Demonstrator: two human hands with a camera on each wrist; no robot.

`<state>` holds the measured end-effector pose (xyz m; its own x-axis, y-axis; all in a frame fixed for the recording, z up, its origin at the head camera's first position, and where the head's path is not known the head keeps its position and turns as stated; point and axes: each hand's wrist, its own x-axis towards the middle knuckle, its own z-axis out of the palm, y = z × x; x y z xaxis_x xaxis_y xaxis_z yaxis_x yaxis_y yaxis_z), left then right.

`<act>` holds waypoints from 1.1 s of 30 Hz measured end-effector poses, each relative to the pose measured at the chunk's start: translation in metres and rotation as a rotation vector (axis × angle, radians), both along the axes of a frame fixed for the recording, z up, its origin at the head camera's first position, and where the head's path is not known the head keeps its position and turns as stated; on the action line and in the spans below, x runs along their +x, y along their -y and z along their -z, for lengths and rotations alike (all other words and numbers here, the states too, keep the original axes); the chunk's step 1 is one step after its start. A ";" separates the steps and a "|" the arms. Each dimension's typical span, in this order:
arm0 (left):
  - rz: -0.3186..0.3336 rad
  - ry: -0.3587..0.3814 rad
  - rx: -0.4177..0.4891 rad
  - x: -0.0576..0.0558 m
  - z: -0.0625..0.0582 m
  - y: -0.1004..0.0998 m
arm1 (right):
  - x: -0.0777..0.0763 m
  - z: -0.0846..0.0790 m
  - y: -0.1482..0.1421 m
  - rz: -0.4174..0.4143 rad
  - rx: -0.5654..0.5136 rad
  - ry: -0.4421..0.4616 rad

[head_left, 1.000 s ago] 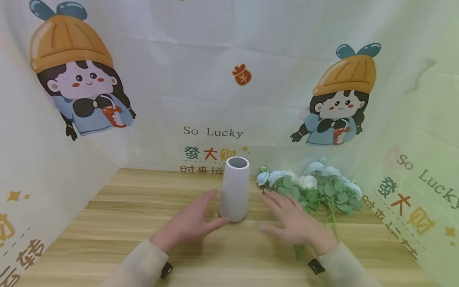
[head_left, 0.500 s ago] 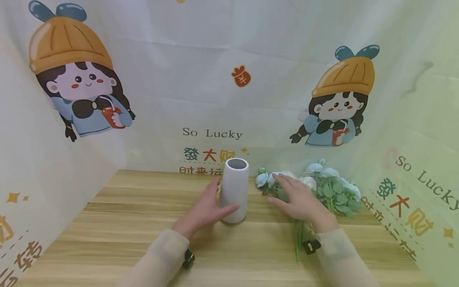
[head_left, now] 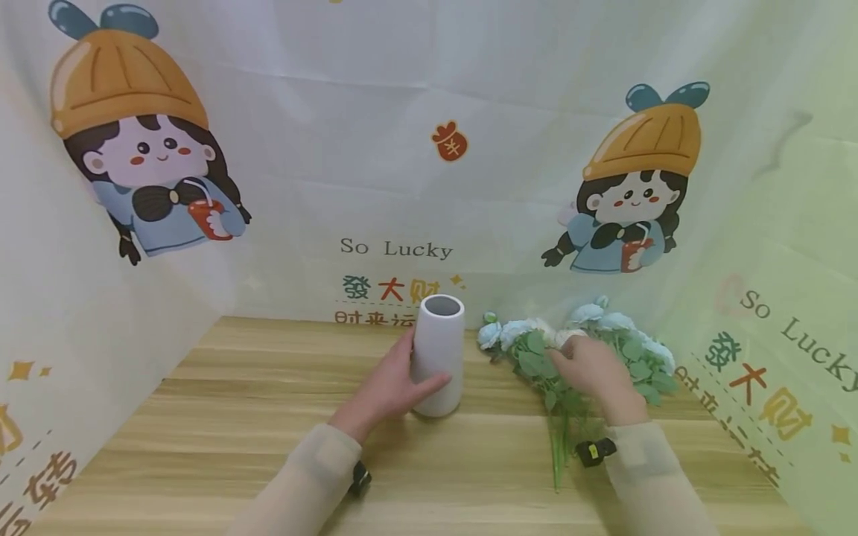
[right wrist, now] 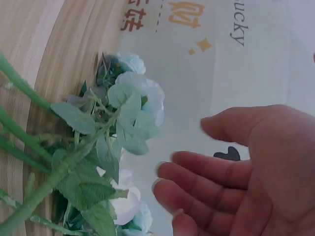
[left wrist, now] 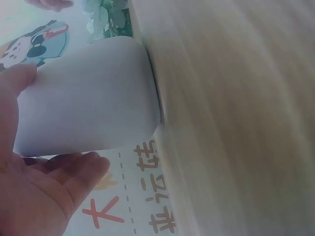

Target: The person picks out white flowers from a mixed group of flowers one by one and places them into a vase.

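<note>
A tall white vase (head_left: 440, 357) stands upright on the wooden table, its mouth facing up. My left hand (head_left: 385, 387) holds it from the left, thumb across the front and the other fingers around the far side; the left wrist view shows the thumb and fingers on opposite sides of the vase (left wrist: 93, 98). Over the artificial flowers (head_left: 532, 353) hovers my right hand (head_left: 596, 372), covering part of them. Pale blue and white blooms with green stems lie there. In the right wrist view, loosely bent fingers hold nothing, beside the blooms (right wrist: 140, 96) and apart from them.
A printed cloth (head_left: 302, 186) with cartoon figures and lettering hangs behind the table and at both sides. The table top (head_left: 234, 417) is light wood. Green stems (head_left: 556, 454) reach toward the table's front, right of the vase.
My left hand has moved right and closed around the vase. My right hand has moved right over the flowers, its fingers bending downward. The vase has stayed in place.
</note>
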<state>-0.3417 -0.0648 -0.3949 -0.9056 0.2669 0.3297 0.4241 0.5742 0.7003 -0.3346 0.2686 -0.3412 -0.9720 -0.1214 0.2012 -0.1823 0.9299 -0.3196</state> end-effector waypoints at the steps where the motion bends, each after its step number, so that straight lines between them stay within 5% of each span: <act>1: 0.000 -0.002 -0.004 0.000 0.000 0.000 | 0.001 -0.001 -0.001 0.008 0.003 0.019; 12: -0.015 -0.027 -0.053 -0.001 0.004 0.002 | 0.003 0.005 -0.002 0.006 0.099 0.165; 23: -0.056 -0.024 -0.118 0.003 0.001 0.001 | 0.008 0.016 -0.003 0.021 0.064 0.276; 33: -0.065 -0.015 -0.130 0.003 0.003 0.000 | 0.008 0.017 0.004 -0.038 0.039 0.168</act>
<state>-0.3383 -0.0649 -0.3977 -0.9176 0.2489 0.3099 0.3929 0.6866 0.6118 -0.3265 0.2644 -0.3580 -0.9861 -0.1632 0.0313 -0.1647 0.9355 -0.3126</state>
